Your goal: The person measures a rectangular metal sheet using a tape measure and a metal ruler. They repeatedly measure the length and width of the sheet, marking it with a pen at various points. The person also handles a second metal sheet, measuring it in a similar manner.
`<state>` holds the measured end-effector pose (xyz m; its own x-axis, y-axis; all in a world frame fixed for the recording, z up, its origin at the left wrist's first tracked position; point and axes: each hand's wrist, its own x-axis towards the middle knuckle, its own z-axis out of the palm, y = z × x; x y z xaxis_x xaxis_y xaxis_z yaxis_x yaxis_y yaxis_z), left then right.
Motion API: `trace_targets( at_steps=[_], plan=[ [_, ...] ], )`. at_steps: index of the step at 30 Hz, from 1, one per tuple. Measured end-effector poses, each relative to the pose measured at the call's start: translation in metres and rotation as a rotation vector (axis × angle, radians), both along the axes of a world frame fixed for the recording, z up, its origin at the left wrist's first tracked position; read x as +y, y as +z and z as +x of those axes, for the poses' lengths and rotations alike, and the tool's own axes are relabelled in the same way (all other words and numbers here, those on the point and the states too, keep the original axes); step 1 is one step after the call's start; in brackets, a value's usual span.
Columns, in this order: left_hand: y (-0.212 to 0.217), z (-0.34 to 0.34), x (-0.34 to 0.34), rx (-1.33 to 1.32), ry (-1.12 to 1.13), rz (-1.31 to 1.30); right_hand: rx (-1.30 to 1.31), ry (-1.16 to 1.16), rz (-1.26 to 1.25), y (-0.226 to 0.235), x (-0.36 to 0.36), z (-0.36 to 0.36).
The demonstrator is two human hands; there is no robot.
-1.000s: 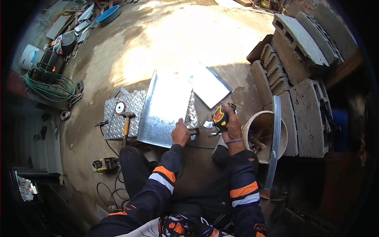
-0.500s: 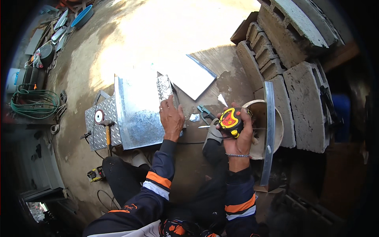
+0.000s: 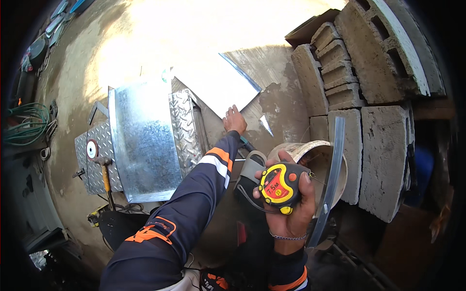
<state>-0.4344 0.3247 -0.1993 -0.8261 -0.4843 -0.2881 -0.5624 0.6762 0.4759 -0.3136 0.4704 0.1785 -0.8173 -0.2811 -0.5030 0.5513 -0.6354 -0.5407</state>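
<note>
Currently the R hand (image 3: 290,220) is wrapped round the tape (image 3: 280,186), a blk/yellow/red measure, thumb on its R side, fingers on its L; a dark strap loops off the L side. It's held up in front of the body, near the bucket (image 3: 345,170). L hand (image 3: 235,122) is out fwd, arm stretched, fingers at the near edge of the bright sheet (image 3: 213,87), by its lower corner; can't tell if it's pinching or just resting there. Sheet lies flat-ish, angled, R of the tread plate (image 3: 183,127).

Galv. panel (image 3: 145,140) lies on the tread plate, w/ plate showing both sides. Hammer (image 3: 106,182) is to its L, head on the plate, just beside a small round disc (image 3: 91,149). Small scrap (image 3: 265,126) is on the floor R of the L hand. Metal strip (image 3: 332,177) runs upright-ish across the bucket's R side; concrete blocks (image 3: 345,150) are stacked behind. Green hose (image 3: 29,125) is coiled far L.
</note>
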Motion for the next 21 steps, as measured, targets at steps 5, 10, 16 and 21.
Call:
trace_targets(
  at_steps=[5, 10, 16, 21],
  plan=[
    [-0.03, -0.024, -0.018, -0.358, 0.011, 0.048, -0.018, 0.053, 0.036, -0.002, -0.009, -0.008],
    [-0.028, -0.004, -0.014, -0.175, -0.332, -0.268, -0.035, 0.046, 0.041, -0.002, -0.012, -0.012],
    [-0.025, 0.019, 0.001, -0.113, -0.272, -0.146, -0.043, 0.028, 0.028, -0.004, -0.01, -0.013],
    [0.033, 0.011, 0.022, 0.023, -0.177, -0.043, -0.038, -0.042, 0.04, -0.01, 0.0, -0.008]
  ],
)
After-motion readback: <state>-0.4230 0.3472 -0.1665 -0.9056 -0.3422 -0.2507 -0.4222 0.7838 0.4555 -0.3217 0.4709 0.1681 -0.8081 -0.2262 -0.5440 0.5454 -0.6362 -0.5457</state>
